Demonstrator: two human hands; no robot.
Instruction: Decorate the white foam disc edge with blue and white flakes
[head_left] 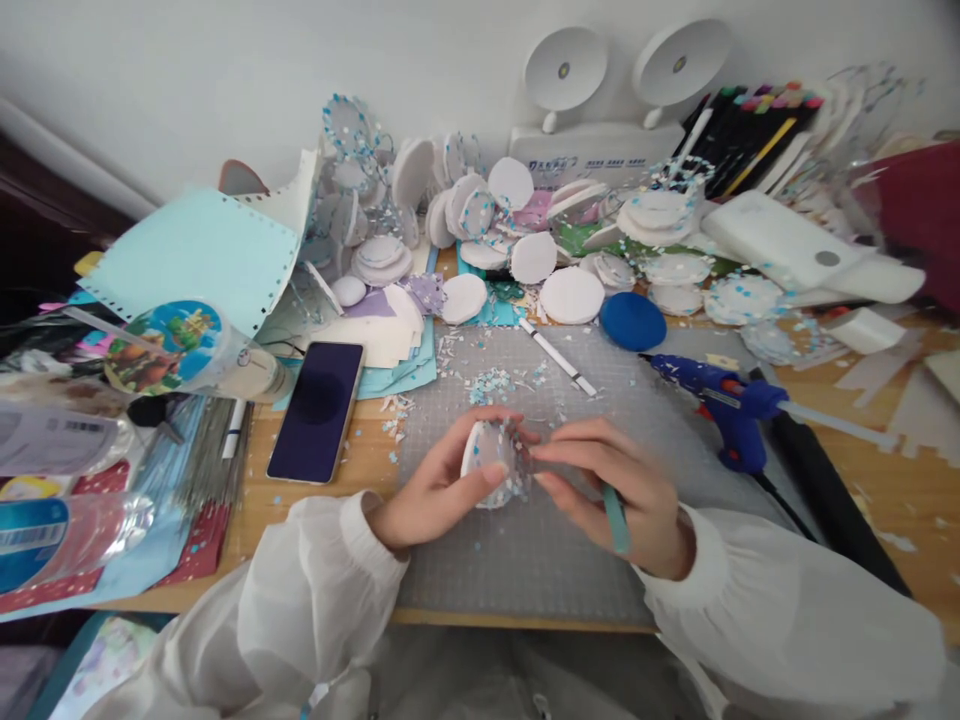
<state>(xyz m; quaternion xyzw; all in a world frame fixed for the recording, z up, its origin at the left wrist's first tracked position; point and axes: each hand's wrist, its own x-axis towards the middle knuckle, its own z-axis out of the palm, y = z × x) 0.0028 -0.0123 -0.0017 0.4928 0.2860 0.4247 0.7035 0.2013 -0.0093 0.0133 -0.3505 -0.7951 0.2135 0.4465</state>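
Note:
My left hand [442, 485] holds a white round disc [486, 458] tilted over the cutting mat [517, 575], its thumb across the front. Small blue and white bits dot the disc and cluster at its right edge. Close to that edge is my right hand [626, 485], thumb and fingertips drawn near together; whether they pinch a bit is too small to tell. A teal stick-like tool [616, 520] is tucked in the same hand, its far end hidden. Paper scraps [491, 385] in blue and white lie on the mat beyond my hands.
A blue glue gun [720, 395] lies at right, near a blue round lid [632, 320]. Behind the mat are a white pen [559, 358] and piled white discs [572, 295]. On the left are a phone [316, 412], a drink cup [217, 355] and a bottle [90, 530].

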